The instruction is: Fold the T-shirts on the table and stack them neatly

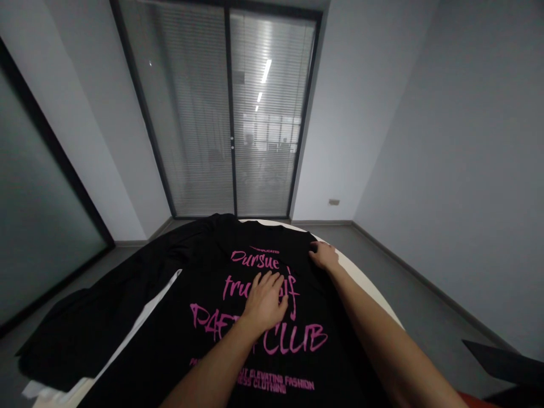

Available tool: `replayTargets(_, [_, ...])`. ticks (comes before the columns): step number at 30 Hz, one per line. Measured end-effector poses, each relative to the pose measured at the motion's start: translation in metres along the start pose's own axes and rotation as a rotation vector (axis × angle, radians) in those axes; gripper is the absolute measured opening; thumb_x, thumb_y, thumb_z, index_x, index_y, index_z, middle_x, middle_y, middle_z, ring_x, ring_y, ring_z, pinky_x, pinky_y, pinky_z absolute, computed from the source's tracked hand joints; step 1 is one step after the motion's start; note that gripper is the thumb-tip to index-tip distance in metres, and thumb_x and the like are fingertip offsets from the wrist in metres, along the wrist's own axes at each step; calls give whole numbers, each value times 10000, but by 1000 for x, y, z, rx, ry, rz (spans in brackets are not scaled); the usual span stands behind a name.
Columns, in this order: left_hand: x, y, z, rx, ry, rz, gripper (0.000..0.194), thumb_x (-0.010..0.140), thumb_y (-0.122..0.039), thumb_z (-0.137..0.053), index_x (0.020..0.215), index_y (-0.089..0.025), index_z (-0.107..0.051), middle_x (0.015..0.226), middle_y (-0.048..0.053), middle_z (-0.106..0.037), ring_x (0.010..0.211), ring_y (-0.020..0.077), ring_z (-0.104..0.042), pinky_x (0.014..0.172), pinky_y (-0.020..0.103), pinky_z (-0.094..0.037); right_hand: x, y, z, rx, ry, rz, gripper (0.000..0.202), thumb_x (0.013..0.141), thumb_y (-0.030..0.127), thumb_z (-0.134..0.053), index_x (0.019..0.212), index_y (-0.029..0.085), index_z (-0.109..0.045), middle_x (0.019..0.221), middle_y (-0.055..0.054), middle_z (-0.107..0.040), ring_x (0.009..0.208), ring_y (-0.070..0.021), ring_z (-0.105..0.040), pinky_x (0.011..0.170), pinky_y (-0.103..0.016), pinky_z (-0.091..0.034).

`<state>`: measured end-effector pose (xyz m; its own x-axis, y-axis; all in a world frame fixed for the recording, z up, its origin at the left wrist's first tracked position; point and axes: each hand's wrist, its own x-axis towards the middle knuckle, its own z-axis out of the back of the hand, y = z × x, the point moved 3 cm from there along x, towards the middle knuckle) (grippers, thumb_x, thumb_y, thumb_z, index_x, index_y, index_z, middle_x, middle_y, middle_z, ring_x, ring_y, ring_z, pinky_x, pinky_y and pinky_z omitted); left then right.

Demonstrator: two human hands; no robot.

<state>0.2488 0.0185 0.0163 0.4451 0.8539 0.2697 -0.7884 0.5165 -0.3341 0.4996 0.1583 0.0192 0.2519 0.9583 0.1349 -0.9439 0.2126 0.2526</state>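
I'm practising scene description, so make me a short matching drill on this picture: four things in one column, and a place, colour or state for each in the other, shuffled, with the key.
Things
1. left hand
2. right hand
3. lettering
4. tabletop

Descriptions
A. pink
B. at the upper edge of the black shirt, on the person's right
C. pale, mostly covered by dark cloth
D. over the middle of the printed words, fingers extended

Right pairs: 1-D, 2-B, 3-A, 4-C
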Motion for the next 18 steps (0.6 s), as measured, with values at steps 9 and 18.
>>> replayTargets(9, [1,2,-8,-3,28,36,553,937,-417,-488,1470,-269,-516,1585,58,-427,1487,332,-320,1227,559,-239,37,50,-7,-100,-14,194,367,994,266,-449,1252,205,-702,1250,-143,-695,1317,-292,-484,1014,-382,-422])
replayTargets(18, [6,2,-8,-35,30,54,583,915,-423,-505,1476,-263,-507,1597,52,-407,1507,318,-277,1238,544,-224,67,66,-24,-161,-44,128,301,975,326,-540,1136,174,-744,1186,-178,-713,1223,-335,-566,1007,-456,-411])
